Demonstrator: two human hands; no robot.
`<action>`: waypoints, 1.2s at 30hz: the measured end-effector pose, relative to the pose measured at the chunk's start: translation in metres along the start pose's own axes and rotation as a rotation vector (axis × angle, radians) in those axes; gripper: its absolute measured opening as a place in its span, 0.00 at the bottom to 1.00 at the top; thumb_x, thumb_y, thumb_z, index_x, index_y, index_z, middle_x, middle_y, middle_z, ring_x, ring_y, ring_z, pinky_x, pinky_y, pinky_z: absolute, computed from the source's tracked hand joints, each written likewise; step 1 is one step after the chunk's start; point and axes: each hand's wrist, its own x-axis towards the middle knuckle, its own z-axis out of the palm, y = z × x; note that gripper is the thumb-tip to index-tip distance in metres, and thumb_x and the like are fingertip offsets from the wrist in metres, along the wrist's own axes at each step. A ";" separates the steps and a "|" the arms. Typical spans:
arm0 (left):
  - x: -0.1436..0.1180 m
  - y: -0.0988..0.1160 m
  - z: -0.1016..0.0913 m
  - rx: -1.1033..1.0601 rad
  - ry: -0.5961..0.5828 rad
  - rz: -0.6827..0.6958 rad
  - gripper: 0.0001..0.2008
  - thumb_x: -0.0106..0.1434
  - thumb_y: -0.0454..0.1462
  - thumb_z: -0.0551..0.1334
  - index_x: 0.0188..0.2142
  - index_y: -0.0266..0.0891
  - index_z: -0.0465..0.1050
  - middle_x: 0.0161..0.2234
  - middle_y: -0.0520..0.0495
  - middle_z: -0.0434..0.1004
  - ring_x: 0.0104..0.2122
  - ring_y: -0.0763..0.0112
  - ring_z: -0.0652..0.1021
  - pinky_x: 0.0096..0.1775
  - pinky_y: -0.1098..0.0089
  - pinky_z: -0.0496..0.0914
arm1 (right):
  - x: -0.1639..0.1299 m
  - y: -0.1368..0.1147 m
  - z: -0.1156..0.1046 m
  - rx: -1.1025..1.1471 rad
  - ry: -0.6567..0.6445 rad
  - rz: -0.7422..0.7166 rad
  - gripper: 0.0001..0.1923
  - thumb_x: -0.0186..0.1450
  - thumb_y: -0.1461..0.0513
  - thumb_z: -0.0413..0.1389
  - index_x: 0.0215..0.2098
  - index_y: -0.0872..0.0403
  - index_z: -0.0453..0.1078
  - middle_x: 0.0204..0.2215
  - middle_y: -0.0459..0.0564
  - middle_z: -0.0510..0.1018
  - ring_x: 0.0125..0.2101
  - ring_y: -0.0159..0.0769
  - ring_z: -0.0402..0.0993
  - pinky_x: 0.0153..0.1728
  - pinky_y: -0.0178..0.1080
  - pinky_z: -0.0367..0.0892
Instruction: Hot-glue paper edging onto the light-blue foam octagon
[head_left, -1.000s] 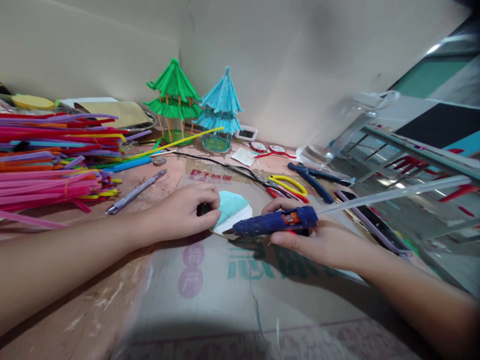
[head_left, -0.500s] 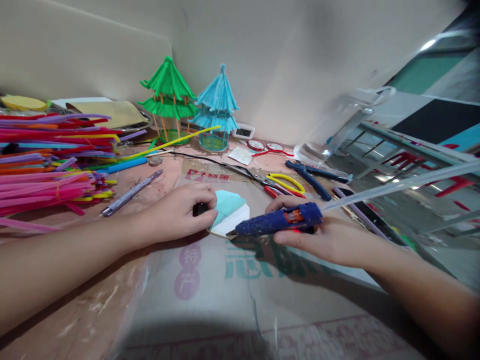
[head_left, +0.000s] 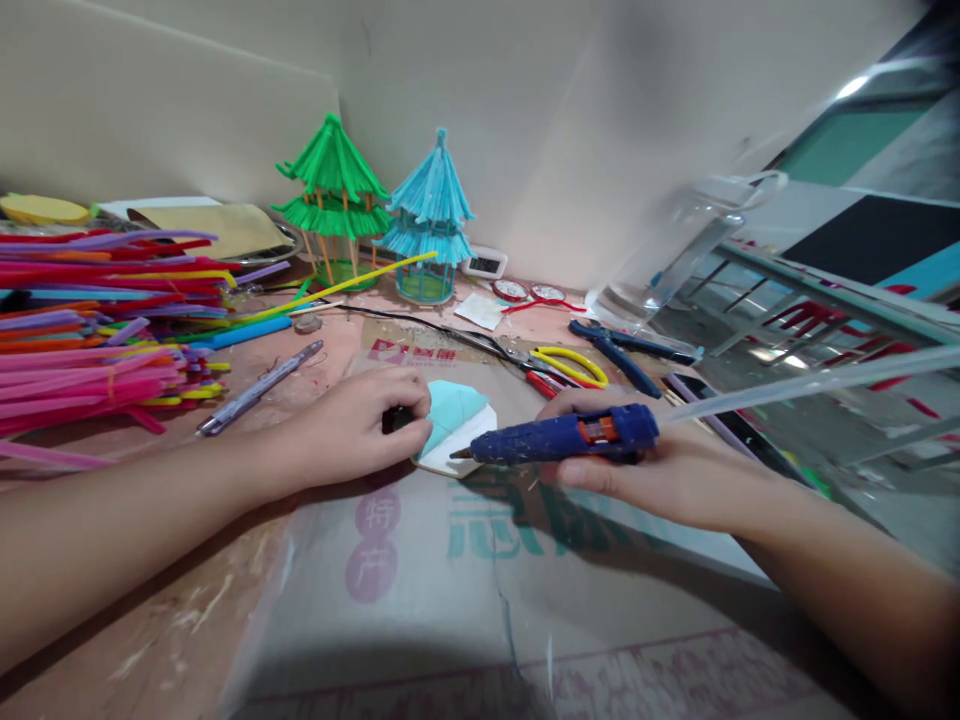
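Note:
A small many-sided piece point(head_left: 454, 408), part light blue and part white, lies on the cardboard sheet point(head_left: 420, 640). My left hand point(head_left: 390, 415) pinches its left edge between thumb and fingers. In my right hand point(head_left: 637, 475) is a blue hot glue gun point(head_left: 562, 436), with a long clear glue stick point(head_left: 795, 384) sticking out of its back end. The gun's nozzle points left, over the white part of the piece; I cannot tell whether it touches. The fingers around the gun's handle are partly hidden.
At the left lie bundles of coloured pipe cleaners point(head_left: 97, 370) and a pen point(head_left: 260, 388). A green pagoda model point(head_left: 334, 205) and a blue one point(head_left: 427, 215) stand at the wall. Scissors point(head_left: 570, 368), pliers point(head_left: 619, 355), a phone point(head_left: 739, 425) and a clear bottle point(head_left: 671, 250) are behind my right hand.
The glue gun's nozzle has shifted slightly up from the lower edge of the piece onto its white part, and the gun's back end has moved right. My left hand keeps its pinch.

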 end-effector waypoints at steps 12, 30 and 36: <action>0.000 0.001 -0.001 0.006 0.002 0.001 0.07 0.62 0.36 0.55 0.28 0.39 0.66 0.30 0.50 0.71 0.33 0.69 0.71 0.37 0.69 0.64 | 0.008 0.002 0.020 0.120 0.035 0.003 0.17 0.63 0.49 0.59 0.41 0.52 0.71 0.31 0.48 0.80 0.33 0.41 0.76 0.33 0.39 0.70; 0.000 0.000 0.000 0.011 0.015 0.012 0.07 0.62 0.36 0.55 0.27 0.39 0.65 0.29 0.51 0.70 0.32 0.70 0.71 0.36 0.70 0.63 | 0.011 0.005 0.031 0.168 0.101 -0.079 0.14 0.64 0.52 0.60 0.43 0.51 0.69 0.36 0.47 0.79 0.37 0.40 0.76 0.37 0.39 0.71; -0.001 0.001 -0.001 0.004 0.008 0.014 0.07 0.62 0.36 0.56 0.28 0.39 0.66 0.30 0.51 0.70 0.33 0.69 0.71 0.37 0.70 0.63 | 0.010 0.002 0.025 0.171 0.068 0.017 0.12 0.63 0.53 0.59 0.40 0.50 0.68 0.31 0.46 0.80 0.33 0.39 0.77 0.34 0.39 0.71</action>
